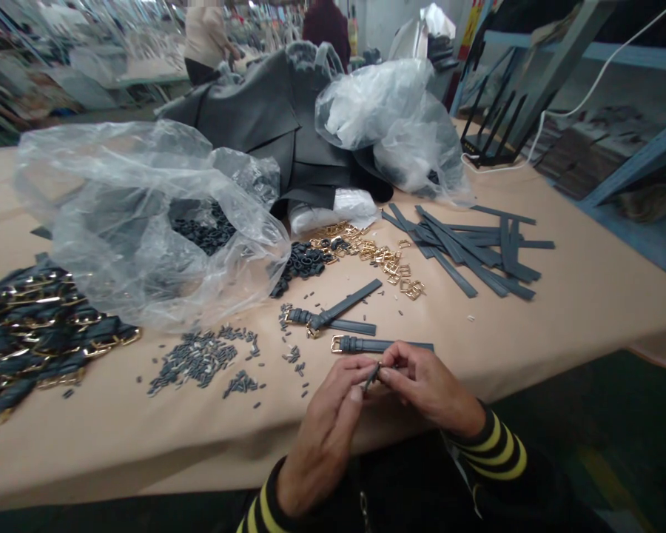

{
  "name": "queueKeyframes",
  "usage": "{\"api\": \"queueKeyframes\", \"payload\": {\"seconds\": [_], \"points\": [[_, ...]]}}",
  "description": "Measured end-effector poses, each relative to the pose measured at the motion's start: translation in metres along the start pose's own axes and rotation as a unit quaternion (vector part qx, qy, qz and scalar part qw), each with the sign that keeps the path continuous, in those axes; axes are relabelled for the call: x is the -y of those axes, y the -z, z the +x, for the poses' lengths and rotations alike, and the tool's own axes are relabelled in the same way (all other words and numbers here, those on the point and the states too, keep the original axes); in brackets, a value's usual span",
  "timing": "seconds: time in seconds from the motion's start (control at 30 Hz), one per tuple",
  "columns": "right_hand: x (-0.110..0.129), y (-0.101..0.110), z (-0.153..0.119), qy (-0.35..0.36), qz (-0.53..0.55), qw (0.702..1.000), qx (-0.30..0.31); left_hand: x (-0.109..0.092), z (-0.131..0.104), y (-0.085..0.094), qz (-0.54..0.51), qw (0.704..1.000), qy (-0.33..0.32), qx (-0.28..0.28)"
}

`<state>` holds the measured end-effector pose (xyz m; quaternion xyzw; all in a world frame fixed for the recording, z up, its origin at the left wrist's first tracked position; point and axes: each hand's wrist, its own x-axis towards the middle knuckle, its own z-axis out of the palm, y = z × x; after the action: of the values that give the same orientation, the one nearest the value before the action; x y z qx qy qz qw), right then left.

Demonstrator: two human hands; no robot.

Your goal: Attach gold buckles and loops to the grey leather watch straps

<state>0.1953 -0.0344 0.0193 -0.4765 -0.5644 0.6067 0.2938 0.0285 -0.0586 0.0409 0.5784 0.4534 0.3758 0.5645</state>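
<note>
Both hands' fingers, left hand (325,429), right hand (427,385), pinching one small grey strap piece (372,375), two buckled straps (333,318) on table (588,296)

table (588,296) | straps (466,248) | gold buckles (385,259) | plastic bags (138,215) | pins (197,359)

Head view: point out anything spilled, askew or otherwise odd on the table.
Small dark pins lie scattered loose over the table, with strays beside the finished straps. Gold buckles trail out of their heap. Both look like working piles, not damage. Nothing else stands out.
</note>
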Motion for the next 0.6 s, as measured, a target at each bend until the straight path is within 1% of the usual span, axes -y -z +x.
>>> {"api": "queueKeyframes", "payload": {"seconds": [0.07,0.13,0.17,0.27,0.33,0.4,0.47,0.53,0.6], "points": [[0.003,0.001,-0.002,0.003,0.003,0.999,0.041,0.001,0.002,0.008,-0.050,0.998,0.033,0.037],[0.007,0.001,-0.004,0.006,0.007,0.997,0.077,0.004,0.005,0.012,-0.082,0.994,0.055,0.044],[0.010,0.000,-0.005,0.010,0.004,0.996,0.084,0.006,0.007,0.013,-0.101,0.992,0.064,0.045],[0.016,-0.002,-0.004,0.043,-0.062,0.994,0.078,0.010,0.010,0.012,-0.159,0.980,0.099,0.072],[0.017,-0.002,-0.003,0.066,-0.133,0.987,0.068,0.012,0.011,0.012,-0.167,0.975,0.112,0.097],[0.017,-0.003,-0.003,0.071,-0.182,0.979,0.061,0.013,0.010,0.013,-0.164,0.974,0.112,0.111],[0.016,-0.002,-0.004,0.064,-0.201,0.976,0.061,0.013,0.010,0.015,-0.160,0.975,0.105,0.113],[0.016,0.000,-0.004,0.051,-0.193,0.977,0.075,0.014,0.011,0.018,-0.152,0.977,0.100,0.109],[0.015,0.004,-0.003,0.030,-0.167,0.980,0.100,0.013,0.012,0.020,-0.149,0.980,0.099,0.085]]}}
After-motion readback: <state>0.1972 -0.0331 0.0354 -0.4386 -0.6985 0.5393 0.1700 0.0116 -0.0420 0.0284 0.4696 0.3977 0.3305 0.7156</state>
